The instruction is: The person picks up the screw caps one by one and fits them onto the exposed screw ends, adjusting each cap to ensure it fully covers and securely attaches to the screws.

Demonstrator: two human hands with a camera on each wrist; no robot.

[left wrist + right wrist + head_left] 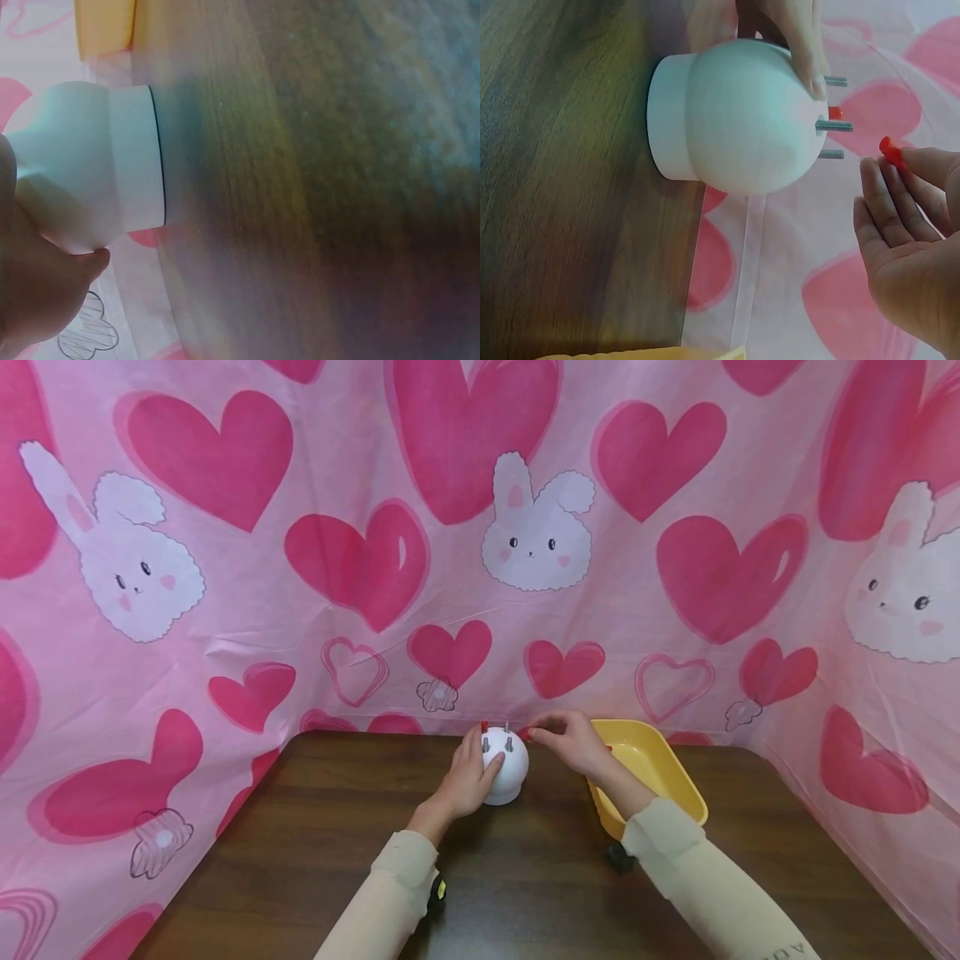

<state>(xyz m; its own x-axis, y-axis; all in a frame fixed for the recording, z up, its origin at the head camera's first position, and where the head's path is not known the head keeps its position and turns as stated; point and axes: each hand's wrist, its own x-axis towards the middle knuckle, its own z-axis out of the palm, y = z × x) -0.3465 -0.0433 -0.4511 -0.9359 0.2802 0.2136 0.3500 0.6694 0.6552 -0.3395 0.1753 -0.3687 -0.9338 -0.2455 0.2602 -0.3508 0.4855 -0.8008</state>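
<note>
A white ball-shaped stand (508, 781) with a short round base stands on the table, with several threaded metal bolts (836, 126) sticking up from its top. One bolt at the far left bears a red piece (484, 726). My left hand (463, 777) grips the ball from its left side, thumb on the near face and fingers round the far side. Just right of the bolts, my right hand (572, 739) pinches a small red plastic piece (892, 152) with a flared end between thumb and fingertips. In the right wrist view a gap separates that piece from the bolts.
A yellow tray (678, 777) lies right of the ball, partly behind my right forearm; a bit of red shows at its left side. Dark wood tabletop (315, 843) spreads around. A pink cloth with hearts and rabbits (360, 568) hangs behind the table and along both sides.
</note>
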